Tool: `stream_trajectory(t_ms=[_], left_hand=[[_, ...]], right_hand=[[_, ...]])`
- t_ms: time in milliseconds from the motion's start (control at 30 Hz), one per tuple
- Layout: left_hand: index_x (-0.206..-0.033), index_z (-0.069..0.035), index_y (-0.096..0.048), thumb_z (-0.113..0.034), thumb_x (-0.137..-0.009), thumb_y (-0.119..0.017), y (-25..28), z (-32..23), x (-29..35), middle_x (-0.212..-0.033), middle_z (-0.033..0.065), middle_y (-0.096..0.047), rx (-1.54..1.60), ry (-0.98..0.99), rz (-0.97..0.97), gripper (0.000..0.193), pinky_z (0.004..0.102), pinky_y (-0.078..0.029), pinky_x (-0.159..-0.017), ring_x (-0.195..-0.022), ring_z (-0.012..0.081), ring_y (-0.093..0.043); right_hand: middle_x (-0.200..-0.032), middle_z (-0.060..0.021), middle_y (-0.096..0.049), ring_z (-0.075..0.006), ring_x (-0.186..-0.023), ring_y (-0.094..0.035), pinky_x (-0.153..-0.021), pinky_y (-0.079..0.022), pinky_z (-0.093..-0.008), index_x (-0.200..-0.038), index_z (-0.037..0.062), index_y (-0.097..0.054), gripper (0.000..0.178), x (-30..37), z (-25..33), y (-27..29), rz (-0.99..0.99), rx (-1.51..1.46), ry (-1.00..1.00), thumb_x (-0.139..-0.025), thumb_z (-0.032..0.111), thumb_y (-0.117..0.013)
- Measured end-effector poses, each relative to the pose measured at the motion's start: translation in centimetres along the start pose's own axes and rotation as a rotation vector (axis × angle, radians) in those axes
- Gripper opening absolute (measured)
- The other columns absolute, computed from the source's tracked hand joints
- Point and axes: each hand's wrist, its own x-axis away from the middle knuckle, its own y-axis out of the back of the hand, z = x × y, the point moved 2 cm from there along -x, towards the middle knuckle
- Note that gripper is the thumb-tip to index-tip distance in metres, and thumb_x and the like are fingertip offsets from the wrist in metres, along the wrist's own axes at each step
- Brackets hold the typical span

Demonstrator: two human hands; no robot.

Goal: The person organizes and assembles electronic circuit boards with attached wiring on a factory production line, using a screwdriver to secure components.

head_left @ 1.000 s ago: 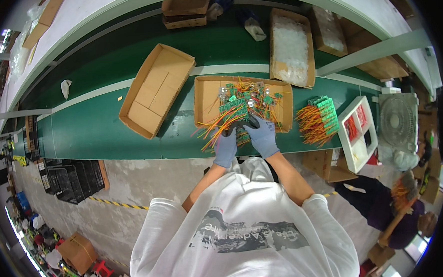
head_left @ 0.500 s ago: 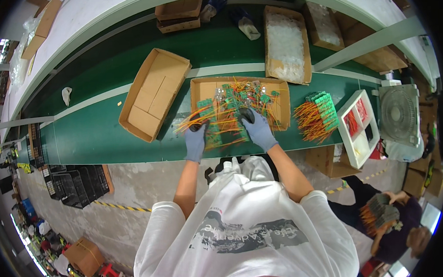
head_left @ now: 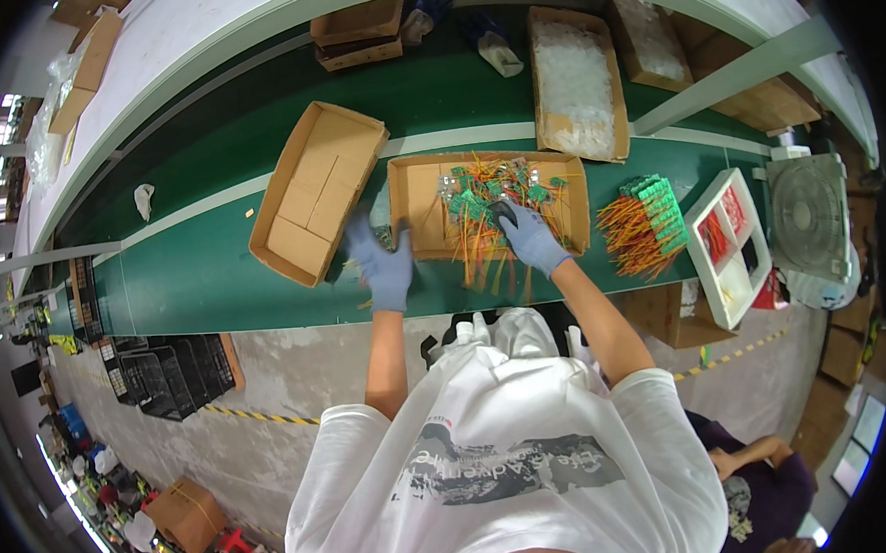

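Observation:
My left hand [head_left: 382,267], in a blue-grey glove with dark fingertips, is over the green bench between two cardboard boxes. Its fingers are spread and blurred by motion, and I see nothing held in them. My right hand [head_left: 533,242], gloved alike, reaches over the near edge of the right-hand cardboard box [head_left: 413,188]. Its fingers are closed on small green circuit boards [head_left: 471,207] with orange and red wires; some wires hang blurred over the box's near wall. More wired boards lie tangled in that box. Exactly how many boards the fingers grip is hidden.
An empty cardboard box [head_left: 316,183] lies slanted at the left. Right of the work box are a stack of wired green boards [head_left: 650,221], a white divided tray [head_left: 729,287] and a fan [head_left: 805,212]. Behind stands a box of clear plastic pieces [head_left: 578,79]. Another person [head_left: 764,480] is at lower right.
My left hand has come off the wired boards, opened and moved slightly left. My right hand has shifted right over the box. The other person has moved lower in the view.

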Motion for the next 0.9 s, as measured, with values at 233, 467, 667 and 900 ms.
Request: stream_trajectory(t_ms=[233, 467, 667, 900], left_hand=[[-0.118, -0.005, -0.064, -0.012, -0.087, -0.064, -6.5, -5.6, -1.1, -0.097, 0.015, -0.071, 0.862, 0.125, 0.708, 0.032, 0.0376, -0.052, -0.077, -0.084, 0.0228, -0.069], [-0.135, -0.002, -0.051, -0.022, -0.088, -0.063, -9.9, -7.6, 1.3, -0.126, 0.02, -0.06, 0.037, 0.047, 0.505, 0.052, 0.0393, -0.05, -0.093, -0.113, 0.033, -0.06], [-0.131, -0.007, -0.055, -0.014, -0.085, -0.066, -11.0, -7.4, 1.4, -0.116, 0.0153, -0.066, 0.698, -0.14, 0.681, 0.048, 0.0356, -0.05, -0.092, -0.1, 0.0315, -0.064], [-0.124, -0.006, -0.06, -0.017, -0.085, -0.066, -11.8, -10.3, 3.7, -0.112, 0.0142, -0.067, 0.023, -0.502, 0.52, 0.041, 0.0409, -0.052, -0.085, -0.097, 0.0322, -0.065]], right_hand=[[-0.113, -0.0211, -0.064, -0.0382, -0.102, -0.062, -0.088, -0.049, -0.0428, -0.125, 0.0053, -0.057, 0.038, 0.7, 2.0, 4.3, 0.099, 0.009, 0.163, -0.092, 0.025, -0.058], [-0.112, -0.0189, -0.066, -0.0373, -0.105, -0.061, -0.092, -0.048, -0.0435, -0.118, 0.0058, -0.06, 0.043, 1.1, -0.6, 3.4, 0.118, 0.188, -0.042, -0.089, 0.038, -0.06], [-0.105, -0.0207, -0.067, -0.0379, -0.101, -0.062, -0.089, -0.048, -0.0451, -0.113, 0.0046, -0.061, 0.039, 1.5, -2.6, 3.8, 0.105, 0.186, 0.097, -0.087, 0.034, -0.064], [-0.099, -0.0235, -0.067, -0.0404, -0.097, -0.062, -0.086, -0.049, -0.0446, -0.103, 0.0016, -0.065, 0.037, 0.2, -6.6, 2.4, 0.117, 0.298, -0.008, -0.082, 0.033, -0.068]])
